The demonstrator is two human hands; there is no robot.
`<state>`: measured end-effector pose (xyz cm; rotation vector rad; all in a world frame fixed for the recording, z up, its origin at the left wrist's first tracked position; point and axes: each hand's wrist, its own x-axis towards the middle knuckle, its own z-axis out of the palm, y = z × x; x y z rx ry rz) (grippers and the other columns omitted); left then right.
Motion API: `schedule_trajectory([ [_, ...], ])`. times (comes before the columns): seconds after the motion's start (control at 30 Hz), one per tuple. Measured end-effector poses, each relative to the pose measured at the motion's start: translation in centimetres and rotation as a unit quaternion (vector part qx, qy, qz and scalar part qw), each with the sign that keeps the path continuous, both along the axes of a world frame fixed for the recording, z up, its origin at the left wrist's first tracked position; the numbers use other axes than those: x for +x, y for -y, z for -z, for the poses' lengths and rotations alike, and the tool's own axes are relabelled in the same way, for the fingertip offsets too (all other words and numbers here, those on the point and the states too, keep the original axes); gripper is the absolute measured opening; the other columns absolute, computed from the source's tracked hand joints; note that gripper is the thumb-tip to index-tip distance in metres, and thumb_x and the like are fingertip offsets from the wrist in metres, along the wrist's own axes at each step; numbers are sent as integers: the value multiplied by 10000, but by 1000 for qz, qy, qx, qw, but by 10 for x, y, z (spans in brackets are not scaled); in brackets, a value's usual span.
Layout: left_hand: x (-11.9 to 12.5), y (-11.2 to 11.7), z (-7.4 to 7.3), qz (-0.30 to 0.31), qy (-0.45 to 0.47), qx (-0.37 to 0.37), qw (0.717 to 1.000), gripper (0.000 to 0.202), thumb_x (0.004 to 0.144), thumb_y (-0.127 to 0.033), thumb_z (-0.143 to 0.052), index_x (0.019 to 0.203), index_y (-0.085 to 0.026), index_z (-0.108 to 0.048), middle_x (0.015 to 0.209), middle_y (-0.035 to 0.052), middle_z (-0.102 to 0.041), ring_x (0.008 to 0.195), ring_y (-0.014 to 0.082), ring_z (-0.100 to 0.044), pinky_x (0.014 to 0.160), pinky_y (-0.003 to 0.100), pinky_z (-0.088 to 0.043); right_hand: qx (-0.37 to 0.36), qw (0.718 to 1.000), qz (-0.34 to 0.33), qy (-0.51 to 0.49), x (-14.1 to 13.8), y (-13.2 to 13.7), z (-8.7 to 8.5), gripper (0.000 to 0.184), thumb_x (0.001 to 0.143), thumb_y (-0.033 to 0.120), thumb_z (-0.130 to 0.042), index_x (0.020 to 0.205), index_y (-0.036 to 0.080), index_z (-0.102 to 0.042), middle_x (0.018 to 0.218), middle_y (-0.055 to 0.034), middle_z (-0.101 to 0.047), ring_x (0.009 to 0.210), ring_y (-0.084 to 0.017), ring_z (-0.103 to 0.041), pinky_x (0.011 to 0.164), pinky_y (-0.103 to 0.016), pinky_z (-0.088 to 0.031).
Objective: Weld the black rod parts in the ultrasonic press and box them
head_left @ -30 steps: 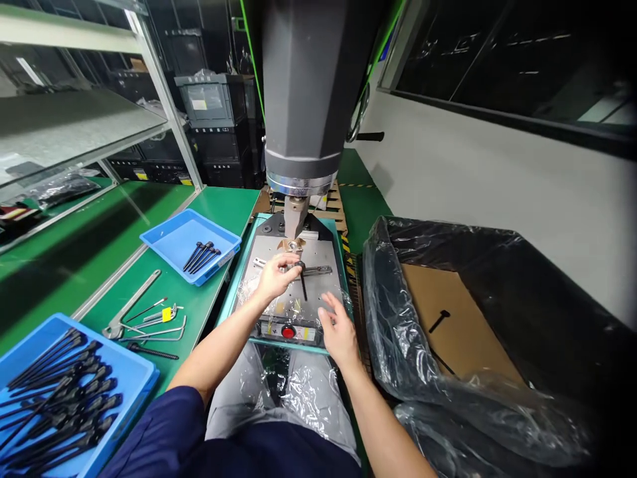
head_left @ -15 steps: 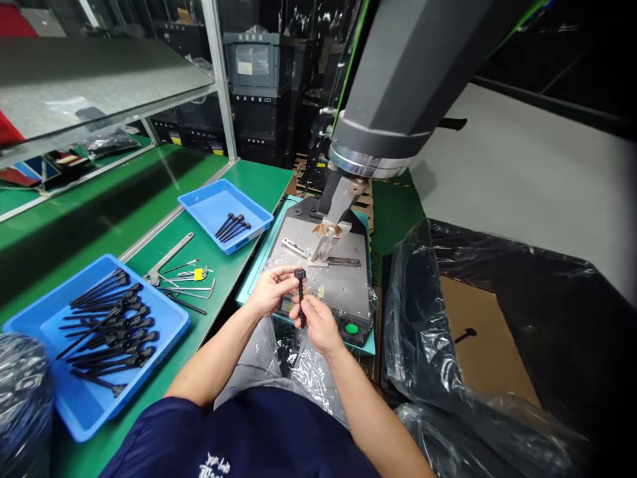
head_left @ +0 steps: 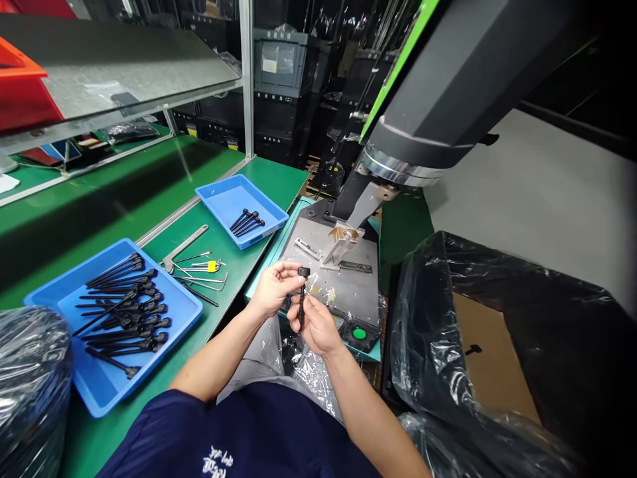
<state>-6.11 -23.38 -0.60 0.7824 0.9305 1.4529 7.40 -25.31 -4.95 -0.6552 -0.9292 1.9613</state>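
Observation:
Upright between my hands is a slim black rod-like part (head_left: 302, 299) with a wider head at its top. My left hand (head_left: 274, 289) pinches it just under the head, thumb and fingertips together. Lower on the stem, my right hand (head_left: 317, 325) is closed around it. Both hands are in front of a machine's metal base plate (head_left: 293, 234), where an angled metal bracket (head_left: 339, 245) stands. Similar black parts (head_left: 130, 312) lie piled in the large blue tray (head_left: 60, 299) to the left. Several more (head_left: 247, 223) sit in the smaller blue tray (head_left: 219, 192).
Pliers (head_left: 186, 245) and hex keys (head_left: 209, 282) lie on the green bench (head_left: 164, 249). A large grey machine head (head_left: 423, 133) hangs over the plate. At right stands a plastic-lined box (head_left: 423, 318) with one black part (head_left: 473, 349) on cardboard. A plastic-wrapped bundle (head_left: 34, 385) stands front left.
The camera view has turned left, so the surroundings appear further right. Both hands keep hold of the black part, which has turned slightly between the fingers.

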Motion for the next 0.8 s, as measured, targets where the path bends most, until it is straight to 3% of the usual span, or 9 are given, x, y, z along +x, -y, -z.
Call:
schedule_trajectory([
  [0.23, 1, 8, -7, -41, -27, 2, 999, 449, 576, -311, -867, 927, -136, -648, 767, 19, -666, 655, 109, -610, 617, 244, -494, -7, 1000, 2, 10, -4, 4, -3, 387, 830, 545, -702, 941, 181, -634, 683, -20, -686, 468, -111, -533, 468, -233, -407],
  [0.8, 4, 13, -12, -40, -29, -2, 999, 543, 543, -329, -881, 968, -129, -608, 754, 15, -646, 575, 106, -585, 447, 203, -465, -26, 1000, -7, -5, -6, 7, -1, 382, 831, 539, -704, 930, 189, -590, 653, -10, -658, 458, -111, -509, 476, -239, -385],
])
